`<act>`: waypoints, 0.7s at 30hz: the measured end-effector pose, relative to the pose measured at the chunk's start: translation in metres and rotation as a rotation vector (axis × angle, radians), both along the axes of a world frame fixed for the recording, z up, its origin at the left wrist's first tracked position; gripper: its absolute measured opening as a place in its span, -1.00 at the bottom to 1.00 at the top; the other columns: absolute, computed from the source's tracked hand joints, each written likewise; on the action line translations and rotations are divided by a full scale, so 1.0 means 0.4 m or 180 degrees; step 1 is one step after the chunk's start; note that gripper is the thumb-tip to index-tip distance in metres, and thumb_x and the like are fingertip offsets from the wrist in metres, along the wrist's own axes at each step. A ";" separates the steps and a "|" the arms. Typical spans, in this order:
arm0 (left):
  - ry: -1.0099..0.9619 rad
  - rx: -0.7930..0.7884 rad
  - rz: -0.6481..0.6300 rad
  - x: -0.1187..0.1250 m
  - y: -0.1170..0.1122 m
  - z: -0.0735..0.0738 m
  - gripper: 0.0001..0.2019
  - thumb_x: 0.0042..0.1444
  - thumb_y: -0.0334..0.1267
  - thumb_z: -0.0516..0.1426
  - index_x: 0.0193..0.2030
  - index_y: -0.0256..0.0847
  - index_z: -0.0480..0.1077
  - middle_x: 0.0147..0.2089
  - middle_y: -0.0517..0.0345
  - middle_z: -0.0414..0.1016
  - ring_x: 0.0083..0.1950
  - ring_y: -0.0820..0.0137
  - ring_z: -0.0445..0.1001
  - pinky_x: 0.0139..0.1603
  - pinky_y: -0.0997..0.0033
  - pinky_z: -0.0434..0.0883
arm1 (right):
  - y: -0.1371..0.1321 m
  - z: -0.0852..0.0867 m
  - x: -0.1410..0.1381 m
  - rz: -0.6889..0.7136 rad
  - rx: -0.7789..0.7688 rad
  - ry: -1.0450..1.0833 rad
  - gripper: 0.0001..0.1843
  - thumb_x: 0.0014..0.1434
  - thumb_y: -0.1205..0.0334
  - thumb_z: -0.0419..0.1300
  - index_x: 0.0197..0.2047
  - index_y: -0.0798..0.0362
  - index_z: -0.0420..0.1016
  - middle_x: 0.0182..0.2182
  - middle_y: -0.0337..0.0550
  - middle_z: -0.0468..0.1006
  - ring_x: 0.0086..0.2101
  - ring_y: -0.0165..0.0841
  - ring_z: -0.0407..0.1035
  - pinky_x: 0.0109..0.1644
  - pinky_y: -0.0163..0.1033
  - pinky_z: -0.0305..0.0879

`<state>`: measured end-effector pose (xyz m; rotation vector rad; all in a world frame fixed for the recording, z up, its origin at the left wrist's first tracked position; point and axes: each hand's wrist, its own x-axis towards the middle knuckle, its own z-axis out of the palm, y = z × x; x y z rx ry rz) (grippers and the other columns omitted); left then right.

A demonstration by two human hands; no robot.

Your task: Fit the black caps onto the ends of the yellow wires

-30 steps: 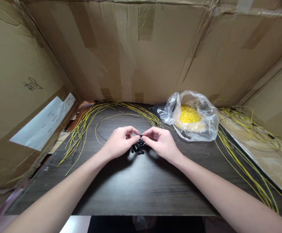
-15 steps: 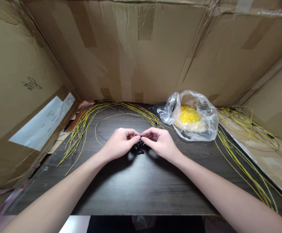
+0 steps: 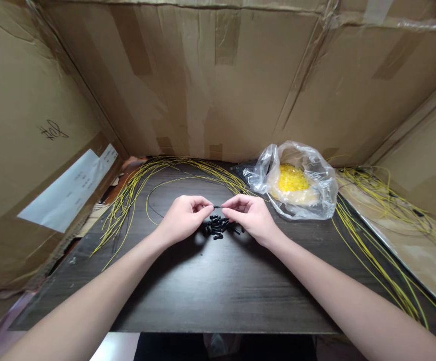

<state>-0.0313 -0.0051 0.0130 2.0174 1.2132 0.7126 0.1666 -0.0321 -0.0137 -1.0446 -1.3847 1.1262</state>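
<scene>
Though tiny, likely black caps (image 3: 216, 226) below hands (image 3: 183, 218) (image 3: 248, 216)

The tabletop (image 3: 203, 291) is a very dark brown with faint, streaky wood grain. Small matte black pieces (image 3: 216, 226) lie in a cluster on it, and a thin black strand (image 3: 217, 206) shows just above them. Bright yellow wires (image 3: 128, 210) curve across the dark surface. A clear plastic bag (image 3: 317, 188) holds a mass of yellow granules (image 3: 293, 178). Behind, tan cardboard (image 3: 71, 85) is patched with darker brown tape (image 3: 226, 37), and a white paper label (image 3: 58, 198) carries small dark print.
</scene>
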 end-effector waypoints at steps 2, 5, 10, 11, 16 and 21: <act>0.0001 0.0036 0.0028 -0.001 0.002 0.000 -0.72 0.18 -0.10 0.12 -0.28 -0.25 0.57 -0.43 0.14 0.53 -0.44 0.41 0.35 -0.41 0.44 0.24 | 0.001 0.002 0.002 -0.0026 -0.0038 -0.0010 -0.82 -0.01 0.21 0.38 -0.32 0.12 0.60 -0.46 -0.15 0.58 -0.48 -0.41 0.41 -0.37 -0.29 0.36; 0.0008 0.0041 0.0057 -0.001 0.002 0.001 -0.72 0.17 -0.10 0.12 -0.28 -0.25 0.57 -0.44 0.14 0.53 -0.44 0.41 0.34 -0.41 0.43 0.24 | 0.000 0.004 0.005 -0.0089 -0.0053 -0.0130 -0.82 0.00 0.21 0.37 -0.33 0.13 0.60 -0.46 -0.14 0.58 -0.48 -0.41 0.41 -0.37 -0.29 0.35; 0.0014 0.0007 0.0066 0.001 0.000 0.002 -0.72 0.17 -0.10 0.12 -0.28 -0.26 0.56 -0.44 0.14 0.51 -0.45 0.42 0.34 -0.41 0.43 0.24 | 0.001 0.000 0.005 -0.0150 -0.0081 -0.0403 -0.82 0.03 0.20 0.33 -0.33 0.14 0.59 -0.46 -0.13 0.57 -0.48 -0.40 0.40 -0.37 -0.27 0.34; 0.0015 0.0004 0.0062 0.000 -0.001 0.002 -0.72 0.17 -0.10 0.12 -0.28 -0.26 0.56 -0.44 0.14 0.51 -0.45 0.42 0.34 -0.42 0.43 0.24 | 0.002 -0.002 0.005 -0.0146 -0.0090 -0.0439 -0.82 0.04 0.19 0.32 -0.33 0.14 0.58 -0.46 -0.13 0.57 -0.48 -0.40 0.39 -0.37 -0.26 0.34; 0.0085 -0.0037 0.0002 -0.003 0.001 0.002 -0.72 0.16 -0.08 0.14 -0.29 -0.27 0.55 -0.47 0.15 0.48 -0.46 0.42 0.36 -0.42 0.43 0.25 | 0.009 -0.012 0.005 -0.0106 -0.0061 -0.0675 -0.84 0.07 0.20 0.29 -0.33 0.14 0.56 -0.45 -0.12 0.56 -0.45 -0.39 0.39 -0.35 -0.26 0.35; 0.0290 -0.0011 -0.0044 0.000 -0.001 0.004 -0.61 0.18 -0.02 0.14 -0.02 -0.24 0.55 -0.47 0.19 0.47 -0.44 0.39 0.37 -0.39 0.42 0.26 | 0.009 -0.013 0.004 -0.0069 -0.0011 -0.0815 -0.85 0.11 0.19 0.26 -0.32 0.11 0.55 -0.44 -0.15 0.56 -0.44 -0.39 0.40 -0.34 -0.27 0.35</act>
